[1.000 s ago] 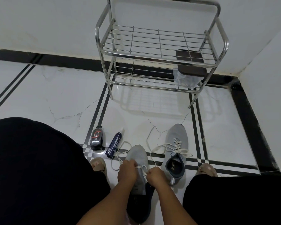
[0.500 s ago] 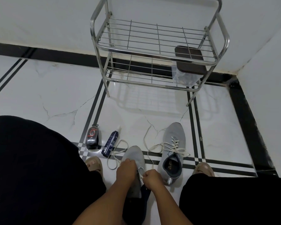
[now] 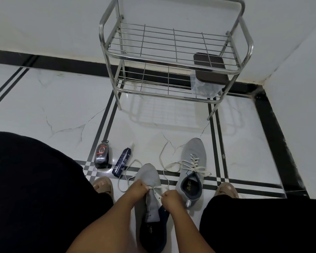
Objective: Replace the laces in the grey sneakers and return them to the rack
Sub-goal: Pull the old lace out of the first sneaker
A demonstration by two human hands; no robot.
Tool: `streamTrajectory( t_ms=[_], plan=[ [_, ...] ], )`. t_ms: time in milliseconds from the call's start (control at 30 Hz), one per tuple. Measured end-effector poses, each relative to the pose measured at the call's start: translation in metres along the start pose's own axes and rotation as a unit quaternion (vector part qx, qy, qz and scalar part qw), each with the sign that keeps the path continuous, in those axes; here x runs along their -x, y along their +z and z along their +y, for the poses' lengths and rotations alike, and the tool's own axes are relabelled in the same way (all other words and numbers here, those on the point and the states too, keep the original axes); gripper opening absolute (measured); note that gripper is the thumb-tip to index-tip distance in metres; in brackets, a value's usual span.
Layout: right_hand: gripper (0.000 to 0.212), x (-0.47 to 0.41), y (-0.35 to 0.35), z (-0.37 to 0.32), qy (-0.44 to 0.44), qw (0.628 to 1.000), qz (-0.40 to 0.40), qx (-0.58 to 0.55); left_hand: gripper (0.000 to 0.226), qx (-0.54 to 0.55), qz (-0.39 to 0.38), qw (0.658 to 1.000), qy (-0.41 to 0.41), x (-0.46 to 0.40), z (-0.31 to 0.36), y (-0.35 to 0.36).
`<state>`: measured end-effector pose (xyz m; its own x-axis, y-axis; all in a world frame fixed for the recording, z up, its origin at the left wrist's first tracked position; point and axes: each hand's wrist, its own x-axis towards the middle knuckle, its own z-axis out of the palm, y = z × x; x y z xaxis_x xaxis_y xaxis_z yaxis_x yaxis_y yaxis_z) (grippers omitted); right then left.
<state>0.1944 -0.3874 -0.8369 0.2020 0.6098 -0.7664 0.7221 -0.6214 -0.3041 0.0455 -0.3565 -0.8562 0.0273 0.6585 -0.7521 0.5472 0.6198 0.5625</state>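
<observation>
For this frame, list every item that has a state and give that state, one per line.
Near sneaker: on the floor, only partly laced, lace ends loose.
Left hand: pinching the white lace.
Right hand: pinching the same lace.
Far sneaker: on the floor, laced, untied, ends trailing.
Rack: upright, no sneakers on either shelf.
Container: on the lower shelf, dark lid on.
Spray bottle: lying on the floor.

Two grey sneakers [image 3: 193,161] on floor (one [image 3: 147,177] half-laced), rack [image 3: 171,52] beyond.

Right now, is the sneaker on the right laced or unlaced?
Laced. The right sneaker has white lace crossed through its eyelets, with loose untied ends trailing on the floor.
</observation>
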Motion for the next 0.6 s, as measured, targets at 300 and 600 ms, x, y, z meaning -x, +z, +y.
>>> streamTrajectory(
  t_ms=[300, 600],
  plan=[
    [0.026, 0.003, 0.005, -0.002, -0.031, 0.999, 0.007, 0.041, 0.017, -0.305, 0.129, 0.941, 0.071, 0.01, 0.014, 0.018],
    [0.031, 0.001, 0.004, 0.008, 0.02, 0.999, 0.034, -0.018, 0.024, 0.427, 0.002, 0.867, -0.255, 0.009, 0.022, -0.006]
  ],
)
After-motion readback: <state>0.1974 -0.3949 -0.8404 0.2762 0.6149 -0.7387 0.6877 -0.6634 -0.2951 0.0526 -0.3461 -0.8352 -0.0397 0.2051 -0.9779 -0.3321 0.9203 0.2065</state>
